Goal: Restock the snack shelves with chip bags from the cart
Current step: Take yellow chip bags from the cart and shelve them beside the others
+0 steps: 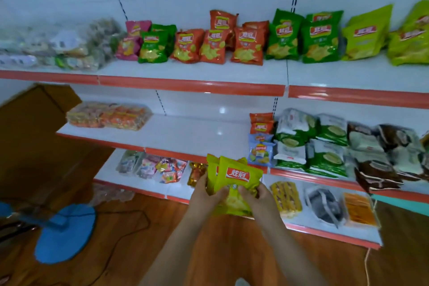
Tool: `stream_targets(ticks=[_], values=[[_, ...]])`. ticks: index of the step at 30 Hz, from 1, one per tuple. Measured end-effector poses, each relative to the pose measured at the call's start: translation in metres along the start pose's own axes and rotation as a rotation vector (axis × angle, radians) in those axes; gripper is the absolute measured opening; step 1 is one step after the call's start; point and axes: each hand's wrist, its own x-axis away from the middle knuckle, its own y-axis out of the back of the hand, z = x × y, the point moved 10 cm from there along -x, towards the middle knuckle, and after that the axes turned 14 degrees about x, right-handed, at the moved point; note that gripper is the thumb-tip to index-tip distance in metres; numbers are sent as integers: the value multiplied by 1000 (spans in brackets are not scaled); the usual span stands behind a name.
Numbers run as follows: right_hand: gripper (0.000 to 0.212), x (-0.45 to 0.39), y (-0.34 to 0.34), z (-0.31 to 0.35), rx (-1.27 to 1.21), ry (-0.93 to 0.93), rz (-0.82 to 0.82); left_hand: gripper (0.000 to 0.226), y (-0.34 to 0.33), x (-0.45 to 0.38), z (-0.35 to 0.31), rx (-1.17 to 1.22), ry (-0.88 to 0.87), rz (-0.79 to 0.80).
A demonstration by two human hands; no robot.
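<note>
Both my hands hold a small stack of yellow-green chip bags (234,175) in front of the shelves, below the middle shelf's edge. My left hand (206,193) grips the stack's left side and my right hand (255,195) grips its right side, thumbs on the front bag. The top shelf (209,72) carries rows of pink, green, orange and yellow-green chip bags (246,44). On the middle shelf (185,132) stand small orange and blue bags (261,139) at the right of a bare stretch. No cart is in view.
Green-and-white and brown packs (329,144) fill the middle shelf's right part; wrapped snack packs (109,115) lie at its left. The bottom shelf (325,232) holds candy and assorted packs. A blue fan base (67,232) with a cable sits on the wooden floor at left, beside a brown door (34,137).
</note>
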Motion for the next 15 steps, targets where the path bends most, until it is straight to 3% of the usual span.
stream_targets(ticks=[2,5,9,15], values=[[26,-44,-7,8,45,15,-28,40,-8,-43,-7,-28,-11,36],[37,-105,-20,9,94,3,-47,42,-13,-102,-6,-52,-5,32],[49,-185,-35,-7,168,-39,-124,76,-17,-185,21,-124,54,43],[42,-308,-57,-49,265,-75,-233,47,-35,-328,75,-100,48,73]])
